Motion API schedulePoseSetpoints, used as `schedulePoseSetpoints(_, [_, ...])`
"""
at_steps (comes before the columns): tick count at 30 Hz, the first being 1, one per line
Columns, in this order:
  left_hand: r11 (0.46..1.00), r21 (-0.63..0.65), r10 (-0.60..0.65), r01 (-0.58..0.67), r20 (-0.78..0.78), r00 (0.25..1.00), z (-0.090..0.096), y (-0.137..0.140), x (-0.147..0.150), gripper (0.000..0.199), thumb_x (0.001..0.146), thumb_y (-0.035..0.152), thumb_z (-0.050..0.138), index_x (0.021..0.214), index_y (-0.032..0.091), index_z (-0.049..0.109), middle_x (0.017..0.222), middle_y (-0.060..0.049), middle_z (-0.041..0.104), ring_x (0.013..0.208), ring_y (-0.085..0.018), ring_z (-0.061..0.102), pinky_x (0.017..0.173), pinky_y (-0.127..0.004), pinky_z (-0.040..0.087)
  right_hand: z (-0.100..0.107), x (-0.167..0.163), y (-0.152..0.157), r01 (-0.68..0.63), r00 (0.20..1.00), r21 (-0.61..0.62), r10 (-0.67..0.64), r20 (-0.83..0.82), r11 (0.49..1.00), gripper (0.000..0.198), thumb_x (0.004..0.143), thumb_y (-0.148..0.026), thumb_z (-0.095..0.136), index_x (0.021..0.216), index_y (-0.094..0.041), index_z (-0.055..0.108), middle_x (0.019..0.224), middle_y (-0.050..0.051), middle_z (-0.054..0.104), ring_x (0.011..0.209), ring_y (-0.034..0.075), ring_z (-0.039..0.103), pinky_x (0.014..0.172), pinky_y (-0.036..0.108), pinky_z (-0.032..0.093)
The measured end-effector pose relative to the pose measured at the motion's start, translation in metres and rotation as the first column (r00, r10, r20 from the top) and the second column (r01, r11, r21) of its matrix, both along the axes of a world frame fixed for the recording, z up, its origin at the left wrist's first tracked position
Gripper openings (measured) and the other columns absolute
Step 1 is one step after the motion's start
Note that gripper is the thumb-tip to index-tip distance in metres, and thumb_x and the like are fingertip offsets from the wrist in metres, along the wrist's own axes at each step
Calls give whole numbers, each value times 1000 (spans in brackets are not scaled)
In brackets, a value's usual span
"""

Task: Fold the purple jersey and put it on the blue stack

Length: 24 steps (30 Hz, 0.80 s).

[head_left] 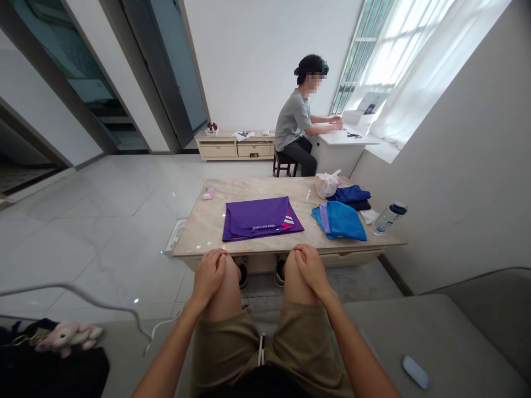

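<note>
My left hand [211, 272] rests over my left knee, fingers laid along it and holding nothing. On the right knee lies my right hand [310, 266], likewise bare with its fingers draped over the top. Just beyond my knees a folded purple cloth [259, 215] lies flat on the marble-topped coffee table [199, 232], white lettering and a pink-white pattern showing at its right corner. To its right is a stack of folded blue cloth [344, 220] with a lilac piece at its left. Neither hand touches the cloths.
Dark blue folded cloth [350, 193], a white plastic bag [327, 182] and a clear water bottle [386, 220] stand at the table's right. A small pink pack [208, 193] is at its left. Another person [294, 119] sits at a white desk [342, 138] behind.
</note>
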State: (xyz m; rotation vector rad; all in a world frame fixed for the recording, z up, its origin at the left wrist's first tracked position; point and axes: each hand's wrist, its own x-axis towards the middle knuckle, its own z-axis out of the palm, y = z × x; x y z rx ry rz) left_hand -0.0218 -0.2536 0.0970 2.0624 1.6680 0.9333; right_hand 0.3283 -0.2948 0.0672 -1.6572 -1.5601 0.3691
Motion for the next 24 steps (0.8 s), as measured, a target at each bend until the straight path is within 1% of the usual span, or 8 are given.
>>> schedulePoseSetpoints(4, [1000,-1,-10,10,47,999,-7,4,-3,34,103,40,45,103,28,77,118,-8,81,121,-32,70,117,-51,52,10,6,30,0,987,-206,33,156,979,28,100,-31,54,85,-23,77,94,11,79,96,27,72,90,35,52])
schedulePoseSetpoints(7, [1000,-25,-17,19,78,997,-12,10,-6,35,104,41,46,107,29,79,120,-7,81,122,-31,70,114,-51,54,27,9,91,-55,970,-428,149,191,902,34,101,-34,56,77,-21,77,80,7,76,84,24,73,79,30,49])
schedulePoseSetpoints(10, [998,-56,-31,36,91,995,-17,10,-8,34,104,41,47,106,31,79,120,-6,82,121,-31,71,113,-51,55,32,7,166,-22,968,-538,153,200,843,29,101,-32,58,87,-19,81,89,8,79,92,24,74,81,28,49])
schedulePoseSetpoints(14, [999,-41,-16,16,4,1000,-23,3,-13,33,103,42,47,109,35,79,124,-6,81,124,-34,70,113,-56,53,-1,15,230,95,974,-605,51,220,791,21,97,-25,66,108,-17,80,111,12,80,109,25,73,92,28,50])
schedulePoseSetpoints(17, [999,-19,-32,29,-159,987,-20,12,-14,30,100,46,50,107,38,79,119,-7,82,116,-39,72,105,-63,53,-32,35,242,190,972,-630,-52,230,753,34,94,-28,74,126,-15,75,133,17,73,123,28,68,101,32,50])
schedulePoseSetpoints(19, [995,-50,-100,91,-210,973,-13,35,-1,29,98,48,52,104,37,78,118,-8,81,113,-39,73,100,-62,55,-46,51,242,239,965,-636,-106,240,734,41,94,-27,74,132,-14,71,143,22,66,130,31,64,106,36,49])
schedulePoseSetpoints(21, [976,-126,-199,177,-191,961,-6,70,30,27,99,46,54,104,34,78,121,-9,78,115,-35,72,102,-55,58,-54,66,240,265,960,-630,-136,246,730,41,96,-24,69,136,-12,68,147,25,61,136,34,60,110,40,48])
schedulePoseSetpoints(24, [917,-277,-347,288,-191,918,-6,132,101,22,99,36,60,107,26,78,117,-10,76,116,-31,72,105,-45,56,-65,83,237,276,958,-622,-155,242,733,43,98,-19,61,140,-9,65,149,27,58,141,37,56,113,43,47])
